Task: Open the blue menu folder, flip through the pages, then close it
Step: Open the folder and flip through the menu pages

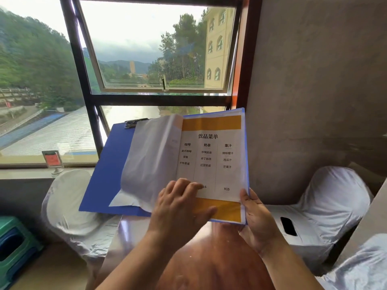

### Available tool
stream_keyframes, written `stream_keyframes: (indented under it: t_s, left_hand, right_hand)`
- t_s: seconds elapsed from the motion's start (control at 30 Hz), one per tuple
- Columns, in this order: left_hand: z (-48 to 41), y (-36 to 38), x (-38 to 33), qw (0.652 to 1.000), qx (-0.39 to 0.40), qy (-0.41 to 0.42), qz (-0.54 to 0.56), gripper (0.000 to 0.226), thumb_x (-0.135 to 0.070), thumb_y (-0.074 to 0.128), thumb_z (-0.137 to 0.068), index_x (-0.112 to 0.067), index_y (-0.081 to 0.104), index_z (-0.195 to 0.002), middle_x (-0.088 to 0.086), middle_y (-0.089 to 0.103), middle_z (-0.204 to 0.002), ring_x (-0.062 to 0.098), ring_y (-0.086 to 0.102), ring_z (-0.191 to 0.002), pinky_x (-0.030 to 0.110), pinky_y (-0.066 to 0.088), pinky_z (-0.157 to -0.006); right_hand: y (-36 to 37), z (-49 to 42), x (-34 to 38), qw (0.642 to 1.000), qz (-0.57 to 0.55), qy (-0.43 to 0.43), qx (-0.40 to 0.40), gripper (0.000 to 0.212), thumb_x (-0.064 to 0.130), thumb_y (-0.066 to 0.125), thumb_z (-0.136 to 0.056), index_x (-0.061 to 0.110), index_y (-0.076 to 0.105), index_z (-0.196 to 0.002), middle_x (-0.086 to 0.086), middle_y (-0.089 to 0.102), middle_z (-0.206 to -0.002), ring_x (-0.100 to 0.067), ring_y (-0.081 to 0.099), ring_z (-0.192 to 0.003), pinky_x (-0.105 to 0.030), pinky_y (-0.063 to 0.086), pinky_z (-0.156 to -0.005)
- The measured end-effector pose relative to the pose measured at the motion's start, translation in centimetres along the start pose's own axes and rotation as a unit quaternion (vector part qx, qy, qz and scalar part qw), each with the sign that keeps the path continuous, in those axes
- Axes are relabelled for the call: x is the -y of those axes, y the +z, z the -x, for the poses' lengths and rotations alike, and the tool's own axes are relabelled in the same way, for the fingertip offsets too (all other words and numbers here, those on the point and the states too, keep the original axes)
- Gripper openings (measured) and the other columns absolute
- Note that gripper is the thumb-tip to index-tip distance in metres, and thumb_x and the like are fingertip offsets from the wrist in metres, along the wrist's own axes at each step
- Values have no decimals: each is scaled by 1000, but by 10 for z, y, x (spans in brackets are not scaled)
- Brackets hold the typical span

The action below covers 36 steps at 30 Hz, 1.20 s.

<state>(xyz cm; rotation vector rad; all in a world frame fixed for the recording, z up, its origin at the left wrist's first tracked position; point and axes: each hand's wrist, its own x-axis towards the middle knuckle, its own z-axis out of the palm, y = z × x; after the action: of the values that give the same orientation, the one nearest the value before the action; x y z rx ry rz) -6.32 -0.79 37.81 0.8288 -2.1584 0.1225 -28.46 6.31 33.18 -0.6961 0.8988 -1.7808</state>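
From the head view, the blue plastic menu folder (109, 174) is open above the brown wooden tabletop (209, 258), so page flipping appears in hand. The left hand (180, 208) lies on the page, fingers (178, 187) slightly spread; a clear plastic sleeve (150, 160) curls just left of them. The right hand (257, 216) grips the folder's right edge. The next move probably needs lifting another sleeve.

Blue menu folder (100, 181) open and raised, one clear page (150, 164) mid-turn, drinks page facing up.

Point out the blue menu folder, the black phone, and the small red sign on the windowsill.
blue menu folder (104, 176): head view, on the bare inside of its open left cover.
black phone (288, 226): head view, middle of its screen.
red sign (52, 159): head view, on its red card face.
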Motion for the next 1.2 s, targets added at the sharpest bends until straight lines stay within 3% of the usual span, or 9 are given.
stream_keyframes:
  t_s: [0.3, 0.43, 0.5, 0.63, 0.77, 0.83, 0.93, 1.03, 1.2]
  left_hand:
    - [0, 11, -1, 999, -5, -38, -5, 36, -56, 58, -90, -29, 74, -108, -4, 68, -104, 30, 64, -98, 46, 58, -79]
    - [3, 11, -4, 998, 27, -59, -8, 80, -90, 43, -79, -34, 64, -133, -7, 61, -132, 24, 54, -119, 47, 51, -98]
    - [4, 11, -5, 998, 20, -61, -4, 76, -87, 44, -81, -35, 65, -133, -7, 61, -133, 24, 52, -120, 46, 49, -98]
    - [-4, 6, -5, 998, -58, -13, -3, 30, -57, 64, -90, -28, 74, -93, -7, 69, -101, 27, 60, -96, 42, 51, -81]
    - [-8, -3, 2, 994, -97, -30, 47, 27, -38, 63, -96, -20, 63, -76, -4, 65, -75, 26, 58, -75, 39, 46, -68]
    - [-7, -7, 9, 955, -139, -187, 185, 35, -47, 56, -97, -19, 60, -77, -7, 61, -66, 15, 53, -65, 37, 40, -61]
    - [-5, -11, 28, 784, -200, -397, 434, 48, -59, 54, -99, -16, 62, -80, -12, 57, -63, 16, 50, -66, 39, 45, -63]
    - [-1, -10, 48, 642, -190, -488, 560, 36, -43, 56, -104, -10, 68, -99, 12, 71, -90, 28, 68, -76, 40, 61, -59]
    - [6, -11, 59, 644, -187, -520, 529, 24, -37, 61, -102, -14, 60, -96, 11, 67, -87, 25, 69, -63, 37, 58, -52]
  right_hand:
    - [8, 2, 1, 999, 8, 15, 46, 58, 56, 81, -88, 27, 68, -137, -20, 74, -128, -46, 78, -100, -57, 64, -68]
    - [13, 4, 5, 999, 7, 11, 48, 60, 56, 85, -83, 26, 72, -133, -21, 76, -126, -48, 78, -99, -59, 65, -68]
    - [19, 6, 9, 998, 28, 5, 54, 64, 61, 90, -76, 28, 74, -129, -19, 78, -122, -46, 79, -98, -58, 66, -66]
    - [28, 10, 11, 998, 50, -8, 49, 70, 66, 93, -65, 32, 77, -123, -16, 78, -121, -43, 79, -98, -57, 66, -66]
    - [23, 13, 14, 998, 32, -21, 47, 52, 54, 80, -82, 24, 77, -124, -19, 79, -114, -41, 79, -91, -50, 65, -57]
    - [16, 13, 17, 999, 28, -25, 37, 49, 50, 75, -88, 19, 75, -126, -21, 78, -113, -42, 79, -86, -46, 63, -53]
    - [6, 10, 22, 998, 39, -39, 9, 46, 46, 66, -97, 18, 72, -132, -25, 75, -124, -43, 78, -87, -45, 61, -52]
    - [1, 6, 27, 997, 46, -53, -9, 50, 50, 68, -94, 22, 71, -134, -22, 74, -133, -47, 76, -103, -52, 64, -61]
    - [-1, 6, 30, 997, 50, -61, 2, 71, 60, 85, -81, 24, 69, -140, -18, 72, -141, -47, 72, -119, -87, 43, -97]
